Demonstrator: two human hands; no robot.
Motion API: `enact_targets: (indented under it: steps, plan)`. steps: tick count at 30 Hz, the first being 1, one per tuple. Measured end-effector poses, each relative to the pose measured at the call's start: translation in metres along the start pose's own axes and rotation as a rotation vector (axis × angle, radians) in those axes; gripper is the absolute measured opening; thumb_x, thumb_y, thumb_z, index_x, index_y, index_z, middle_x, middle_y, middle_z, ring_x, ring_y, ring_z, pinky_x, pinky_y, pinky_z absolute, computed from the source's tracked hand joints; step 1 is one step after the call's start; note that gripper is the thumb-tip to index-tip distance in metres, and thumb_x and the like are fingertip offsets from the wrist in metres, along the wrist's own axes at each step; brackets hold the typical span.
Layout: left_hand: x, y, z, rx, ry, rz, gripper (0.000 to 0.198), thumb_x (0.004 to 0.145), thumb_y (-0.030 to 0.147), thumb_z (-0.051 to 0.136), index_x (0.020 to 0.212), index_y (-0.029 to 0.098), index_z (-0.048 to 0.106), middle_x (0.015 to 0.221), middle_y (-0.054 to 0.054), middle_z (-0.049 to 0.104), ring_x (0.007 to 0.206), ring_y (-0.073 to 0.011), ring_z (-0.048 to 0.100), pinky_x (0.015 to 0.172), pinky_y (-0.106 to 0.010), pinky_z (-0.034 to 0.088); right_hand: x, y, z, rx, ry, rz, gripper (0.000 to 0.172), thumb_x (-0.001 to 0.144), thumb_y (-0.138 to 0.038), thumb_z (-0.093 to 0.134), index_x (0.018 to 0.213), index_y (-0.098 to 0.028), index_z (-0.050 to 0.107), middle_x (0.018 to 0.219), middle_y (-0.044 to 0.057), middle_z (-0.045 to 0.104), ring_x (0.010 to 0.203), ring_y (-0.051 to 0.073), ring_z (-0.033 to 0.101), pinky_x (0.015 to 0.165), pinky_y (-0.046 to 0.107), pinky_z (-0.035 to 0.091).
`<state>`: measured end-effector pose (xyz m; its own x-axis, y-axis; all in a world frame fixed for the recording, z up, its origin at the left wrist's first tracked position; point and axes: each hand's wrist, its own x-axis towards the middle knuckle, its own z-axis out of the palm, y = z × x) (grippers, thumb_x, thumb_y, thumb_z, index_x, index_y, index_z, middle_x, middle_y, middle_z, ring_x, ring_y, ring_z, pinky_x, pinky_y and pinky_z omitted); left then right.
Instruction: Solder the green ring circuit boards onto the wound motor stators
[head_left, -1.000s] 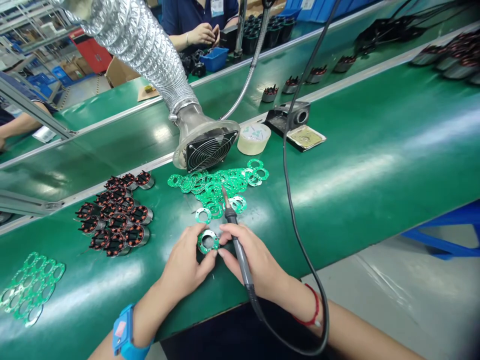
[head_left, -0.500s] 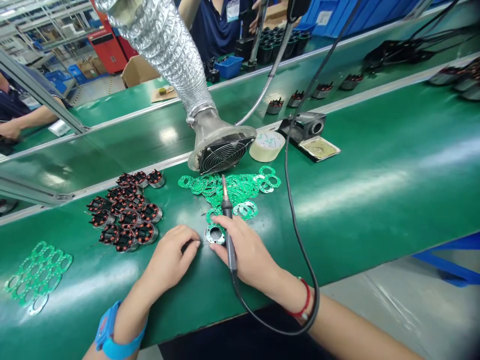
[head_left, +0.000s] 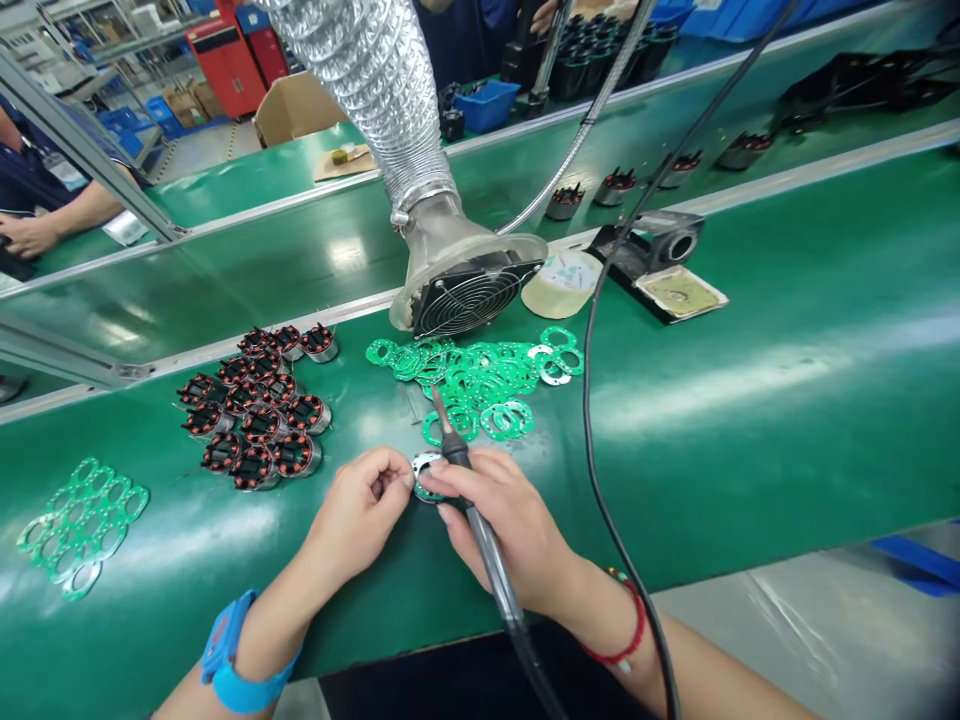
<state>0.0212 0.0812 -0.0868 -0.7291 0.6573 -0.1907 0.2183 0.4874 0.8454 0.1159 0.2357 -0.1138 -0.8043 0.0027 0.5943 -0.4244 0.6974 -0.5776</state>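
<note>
My right hand [head_left: 517,525] is closed around a soldering iron with dark, slim handle and bare metal tip [head_left: 489,548], and its forefinger reaches over the small white-and-green ring-shaped board [head_left: 423,462]. The iron's long axis goes from lower right, near my wrist, to upper left; its tip points away from me, above the near edge of the loose pile of flat green ring boards [head_left: 487,370]. Whether it touches them, I cannot tell.

The small ring lies between my two hands, at the left of my right hand and just beside the fingertips of my left hand [head_left: 360,520]. The right hand is the nearer one, because its fingers cover part of the ring. My left fingers are curled, thumb and forefinger brought together; I cannot tell if they pinch something thin or the ring's edge.
</note>
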Motion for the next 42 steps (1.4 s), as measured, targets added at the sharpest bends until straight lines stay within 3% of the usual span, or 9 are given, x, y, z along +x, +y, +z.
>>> enact_targets:
  steps: [5, 11, 14, 17, 26, 29, 35, 38, 42]
  plan:
    - [0.002, 0.0, -0.001, 0.078, 0.02, -0.003, 0.013, 0.081, 0.019, 0.046, 0.068, 0.018, 0.049, 0.062, 0.004, 0.045, 0.06, -0.0102, 0.04, 0.057, -0.022, 0.03, 0.0, 0.002, -0.003, 0.102, 0.137, -0.001, 0.044, 0.087, -0.007, 0.048, 0.13, -0.017, 0.043, 0.084, 0.003, 0.072, 0.081, 0.018, 0.064, 0.083, 0.039, 0.046]
    - [0.003, -0.002, 0.003, 0.036, 0.052, -0.069, 0.013, 0.081, 0.02, 0.046, 0.069, 0.018, 0.049, 0.06, 0.005, 0.044, 0.058, -0.01, 0.039, 0.055, -0.022, 0.029, -0.013, 0.001, -0.014, 0.26, 0.283, 0.144, 0.026, 0.093, -0.029, 0.045, 0.116, -0.02, 0.056, 0.071, 0.002, 0.065, 0.061, 0.016, 0.061, 0.061, 0.032, 0.048]
    - [0.002, -0.002, 0.004, 0.03, 0.057, -0.07, 0.013, 0.081, 0.021, 0.046, 0.069, 0.018, 0.049, 0.06, 0.005, 0.043, 0.058, -0.0098, 0.039, 0.055, -0.022, 0.029, -0.017, 0.002, -0.015, 0.311, 0.296, 0.14, 0.024, 0.094, -0.034, 0.042, 0.105, -0.021, 0.059, 0.061, -0.001, 0.061, 0.054, 0.014, 0.056, 0.057, 0.031, 0.047]
    - [0.001, -0.003, 0.005, 0.031, 0.059, -0.073, 0.013, 0.081, 0.021, 0.046, 0.069, 0.018, 0.049, 0.06, 0.005, 0.043, 0.058, -0.0098, 0.039, 0.055, -0.022, 0.029, -0.019, 0.004, -0.015, 0.284, 0.263, 0.142, 0.022, 0.093, -0.033, 0.043, 0.1, -0.021, 0.06, 0.067, 0.002, 0.065, 0.058, 0.015, 0.06, 0.057, 0.031, 0.048]
    - [0.002, -0.003, 0.006, 0.053, 0.073, -0.069, 0.012, 0.081, 0.02, 0.046, 0.069, 0.018, 0.048, 0.06, 0.005, 0.043, 0.058, -0.0101, 0.039, 0.055, -0.022, 0.029, -0.016, 0.003, -0.015, 0.29, 0.295, 0.153, 0.022, 0.094, -0.032, 0.044, 0.108, -0.022, 0.058, 0.07, 0.002, 0.066, 0.059, 0.016, 0.061, 0.06, 0.032, 0.051]
    - [0.002, -0.002, 0.007, 0.065, 0.078, -0.061, 0.012, 0.08, 0.02, 0.046, 0.068, 0.019, 0.047, 0.06, 0.006, 0.042, 0.058, -0.0103, 0.038, 0.055, -0.023, 0.029, -0.009, 0.003, -0.011, 0.251, 0.223, 0.186, 0.035, 0.093, -0.019, 0.045, 0.128, -0.023, 0.046, 0.087, 0.004, 0.071, 0.078, 0.017, 0.066, 0.074, 0.035, 0.053]
    - [0.002, 0.0, 0.008, 0.079, 0.094, -0.026, 0.013, 0.079, 0.017, 0.045, 0.066, 0.019, 0.043, 0.06, 0.006, 0.04, 0.057, -0.0105, 0.038, 0.056, -0.024, 0.029, 0.002, 0.004, -0.003, 0.085, -0.182, 0.104, 0.054, 0.085, -0.008, 0.044, 0.137, -0.021, 0.035, 0.122, 0.01, 0.06, 0.113, 0.023, 0.053, 0.093, 0.046, 0.045]
    - [0.003, -0.001, 0.007, 0.071, 0.092, -0.039, 0.011, 0.081, 0.02, 0.045, 0.07, 0.02, 0.044, 0.062, 0.005, 0.042, 0.059, -0.011, 0.041, 0.056, -0.024, 0.031, 0.002, 0.005, 0.0, 0.062, -0.202, 0.113, 0.057, 0.084, -0.006, 0.043, 0.138, -0.021, 0.033, 0.12, 0.01, 0.059, 0.108, 0.023, 0.053, 0.09, 0.044, 0.047]
    - [0.0, 0.0, 0.005, 0.07, 0.095, -0.095, 0.014, 0.086, 0.033, 0.048, 0.092, 0.021, 0.048, 0.072, 0.004, 0.049, 0.065, -0.0132, 0.047, 0.061, -0.025, 0.036, -0.001, 0.008, 0.002, -0.079, -0.063, 0.195, 0.051, 0.086, -0.022, 0.055, 0.134, -0.02, 0.036, 0.114, 0.012, 0.061, 0.098, 0.026, 0.057, 0.082, 0.045, 0.05]
